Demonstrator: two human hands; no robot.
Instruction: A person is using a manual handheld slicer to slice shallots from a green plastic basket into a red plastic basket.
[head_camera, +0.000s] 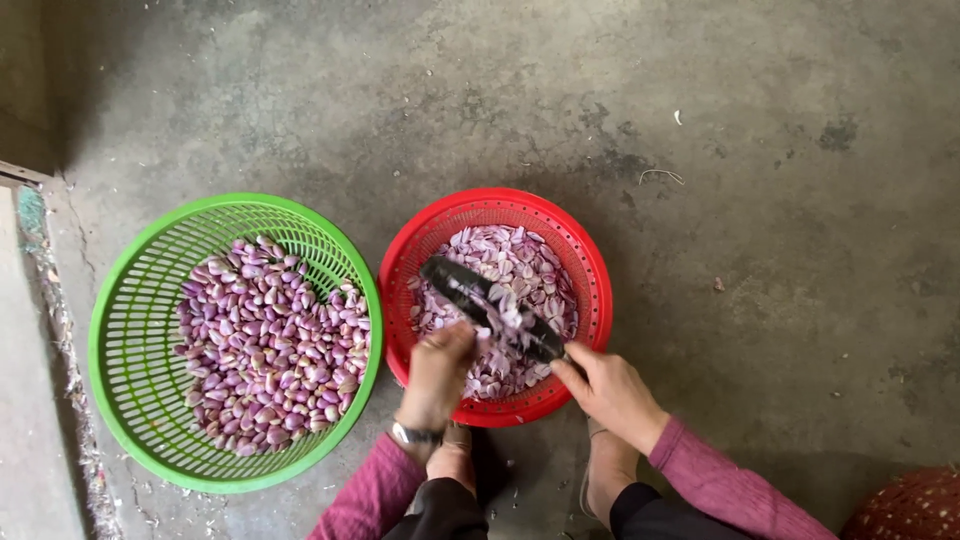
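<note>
Bare grey concrete floor (760, 200) lies under me as I squat. Over the red basket (596, 290) of shallot pieces, my right hand (608, 388) closes around the handle of the dark knife (490, 305), and my left hand (440, 372) pinches a shallot (483, 338) against its blade so trimmings drop in. Left of the red basket sits the green basket (120, 330) of shallots.

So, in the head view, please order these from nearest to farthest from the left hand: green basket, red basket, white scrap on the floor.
1. Red basket: the left hand is over its near rim.
2. Green basket: beside it, on the left.
3. White scrap: far up on the floor, to the right.
</note>
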